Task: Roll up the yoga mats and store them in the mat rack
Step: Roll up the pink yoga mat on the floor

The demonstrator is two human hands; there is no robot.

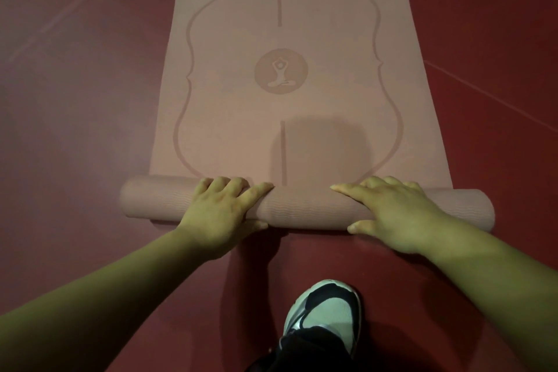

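1. Pink mat (280, 84) on red floor (75, 100); near end rolled, rest flat.
2. Left hand (223, 211) and right hand (389, 211) on the roll (305, 210), fingers over the top, thumbs on near side. Probably gripping; light is dim.
3. Shoe (326, 314) near the roll, not touching.

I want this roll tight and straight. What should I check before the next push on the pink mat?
1. Left hand on the rolled part of the pink textured yoga mat: ok, fingers over the top, thumb on the near side.
2. Right hand on the roll: ok, same hold.
3. Flat stretch ahead smooth and bare: ok.
4. Roll ends even: cannot tell, wide-angle view.
5. White-and-black shoe clear of the roll: ok, on the dark red floor behind it.
6. Mat rack: cannot tell, out of view.
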